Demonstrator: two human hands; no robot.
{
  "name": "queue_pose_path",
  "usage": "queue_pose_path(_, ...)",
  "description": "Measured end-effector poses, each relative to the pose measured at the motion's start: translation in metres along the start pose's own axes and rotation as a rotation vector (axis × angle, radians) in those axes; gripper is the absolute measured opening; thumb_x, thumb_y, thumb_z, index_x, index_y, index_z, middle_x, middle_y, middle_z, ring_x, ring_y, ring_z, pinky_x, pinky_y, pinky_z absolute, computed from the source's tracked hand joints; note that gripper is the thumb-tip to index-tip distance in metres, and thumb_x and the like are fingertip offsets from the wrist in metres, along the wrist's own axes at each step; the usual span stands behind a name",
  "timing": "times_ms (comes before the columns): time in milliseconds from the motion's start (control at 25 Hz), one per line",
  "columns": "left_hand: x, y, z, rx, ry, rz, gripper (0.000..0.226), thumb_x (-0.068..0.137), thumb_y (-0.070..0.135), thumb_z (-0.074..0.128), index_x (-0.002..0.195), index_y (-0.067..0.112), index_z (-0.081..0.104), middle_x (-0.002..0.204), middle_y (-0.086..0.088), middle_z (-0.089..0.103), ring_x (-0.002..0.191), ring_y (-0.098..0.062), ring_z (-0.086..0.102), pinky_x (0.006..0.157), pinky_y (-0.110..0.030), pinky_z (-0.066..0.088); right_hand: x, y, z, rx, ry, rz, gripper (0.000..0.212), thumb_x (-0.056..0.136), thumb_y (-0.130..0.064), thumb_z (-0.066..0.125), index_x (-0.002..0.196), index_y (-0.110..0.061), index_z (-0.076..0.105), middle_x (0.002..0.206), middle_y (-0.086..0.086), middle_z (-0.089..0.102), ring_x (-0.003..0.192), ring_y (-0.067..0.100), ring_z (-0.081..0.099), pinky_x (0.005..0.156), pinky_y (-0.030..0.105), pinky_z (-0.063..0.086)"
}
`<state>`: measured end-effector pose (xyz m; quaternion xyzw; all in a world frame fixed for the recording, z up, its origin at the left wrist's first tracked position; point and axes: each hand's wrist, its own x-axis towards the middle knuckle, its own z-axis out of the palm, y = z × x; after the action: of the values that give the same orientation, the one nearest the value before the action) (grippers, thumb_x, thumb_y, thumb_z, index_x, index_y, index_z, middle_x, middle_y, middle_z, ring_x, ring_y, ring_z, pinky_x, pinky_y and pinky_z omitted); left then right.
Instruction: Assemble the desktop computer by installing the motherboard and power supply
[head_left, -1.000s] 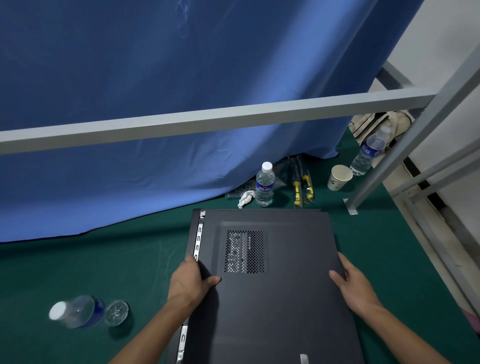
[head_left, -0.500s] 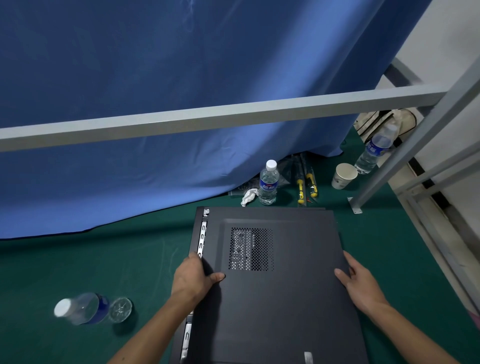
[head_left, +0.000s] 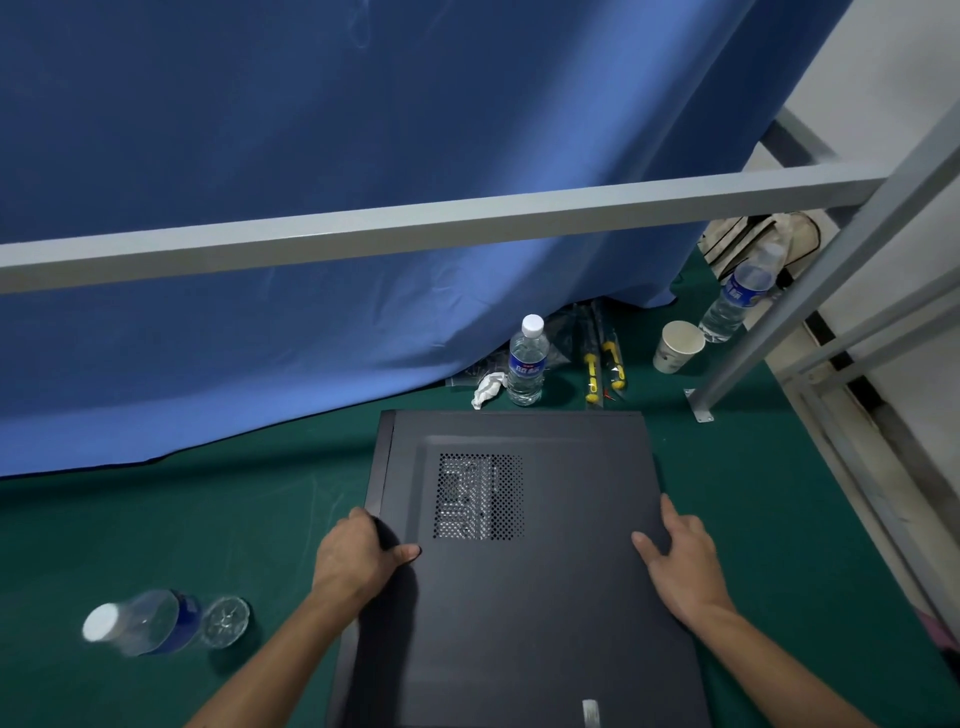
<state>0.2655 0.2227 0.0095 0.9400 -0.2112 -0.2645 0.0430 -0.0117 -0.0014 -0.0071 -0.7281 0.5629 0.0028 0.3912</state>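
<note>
Head cam: side panel just slid flush over the case's left edge, my left hand gripping it, right hand flat on top, so it's basically closed up.

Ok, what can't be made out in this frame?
- Head view: inside of the computer case hidden by its side panel; only glimpses through the vent grille.
- Case's near end: cut off by bottom edge.
- Left hand: fingertips hidden over the case's edge.
- Bottle at left: blurred.
</note>
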Motion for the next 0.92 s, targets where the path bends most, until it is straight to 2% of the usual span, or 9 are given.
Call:
queue_pose_path(120,-0.001,0.0,-0.002,0.035,0.017,-0.003,0.057,0.076,0.058,0.075,0.101,0.011,0.055,0.093,-0.001,0.057,0.083,-0.019,0.056,0.069,-0.026,0.043,0.0,-0.001,0.0,-0.038,-0.015,0.003,0.071,0.099,-0.03,0.056,0.156,-0.017,0.016,0.124,0.004,0.042,0.125,0.023,0.037,0.105,0.033,0.035)
queue_pose_path(200,0.001,0.0,-0.006,0.047,0.065,0.028,0.04,0.078,0.052,0.075,0.082,0.016,0.06,0.087,-0.001,0.056,0.085,-0.022,0.06,0.071,-0.03,0.046,0.001,0.0,-0.006,-0.022,-0.051,-0.002,0.073,0.097,-0.034,0.059,0.156,-0.019,0.018,0.122,0.001,0.041,0.126,0.021,0.038,0.106,0.033,0.036)
queue_pose_path(280,0.008,0.003,-0.016,0.006,0.079,0.03,0.04,0.078,0.05,0.077,0.059,0.021,0.056,0.068,0.001,0.053,0.072,-0.02,0.057,0.059,-0.028,0.044,0.008,0.0,-0.014,0.015,-0.06,-0.006,0.073,0.095,-0.035,0.061,0.155,-0.019,0.023,0.124,0.001,0.04,0.126,0.021,0.039,0.108,0.034,0.035)
queue_pose_path(320,0.013,0.005,-0.021,-0.049,0.079,0.006,0.04,0.076,0.052,0.078,0.06,0.021,0.057,0.068,0.0,0.055,0.07,-0.02,0.055,0.058,-0.028,0.045,0.013,-0.002,-0.017,0.034,-0.059,-0.014,0.075,0.094,-0.035,0.063,0.155,-0.018,0.023,0.129,0.002,0.039,0.129,0.022,0.038,0.11,0.035,0.034)
queue_pose_path(360,0.019,0.009,-0.025,-0.125,0.086,-0.019,0.04,0.072,0.055,0.079,0.074,0.019,0.062,0.082,-0.004,0.059,0.078,-0.021,0.057,0.065,-0.031,0.049,0.02,-0.005,-0.019,0.057,-0.062,-0.018,0.078,0.093,-0.036,0.064,0.155,-0.017,0.021,0.136,0.004,0.036,0.133,0.023,0.037,0.112,0.038,0.034)
queue_pose_path(440,0.033,0.02,-0.028,-0.262,0.068,-0.131,0.08,0.065,0.06,0.082,0.12,0.01,0.052,0.123,-0.015,0.05,0.111,-0.032,0.055,0.09,-0.043,0.049,0.039,-0.016,-0.024,0.119,-0.097,0.0,0.084,0.092,-0.038,0.065,0.157,-0.014,0.018,0.152,0.005,0.026,0.14,0.025,0.034,0.114,0.044,0.033)
queue_pose_path(520,0.044,0.031,-0.025,-0.36,-0.006,-0.211,0.106,0.062,0.061,0.083,0.139,0.008,0.034,0.142,-0.019,0.035,0.127,-0.039,0.046,0.101,-0.049,0.044,0.056,-0.027,-0.024,0.205,-0.153,0.016,0.079,0.091,-0.038,0.067,0.155,-0.015,0.026,0.154,0.004,0.026,0.138,0.024,0.038,0.113,0.046,0.037)
queue_pose_path(680,0.056,0.035,-0.015,-0.378,-0.063,-0.168,0.097,0.061,0.057,0.086,0.129,0.008,0.036,0.134,-0.015,0.049,0.118,-0.035,0.053,0.097,-0.047,0.048,0.069,-0.03,-0.011,0.297,-0.068,0.004,0.058,0.09,-0.031,0.071,0.142,-0.018,0.049,0.142,0.001,0.039,0.123,0.022,0.051,0.105,0.044,0.046)
queue_pose_path(920,0.063,0.024,-0.007,-0.418,0.003,-0.099,0.085,0.065,0.049,0.086,0.123,0.008,0.04,0.126,-0.012,0.055,0.112,-0.033,0.056,0.088,-0.045,0.05,0.071,-0.031,-0.003,0.234,-0.074,-0.019,0.078,0.088,-0.036,0.072,0.153,-0.018,0.032,0.153,-0.003,0.03,0.137,0.021,0.04,0.114,0.045,0.036)
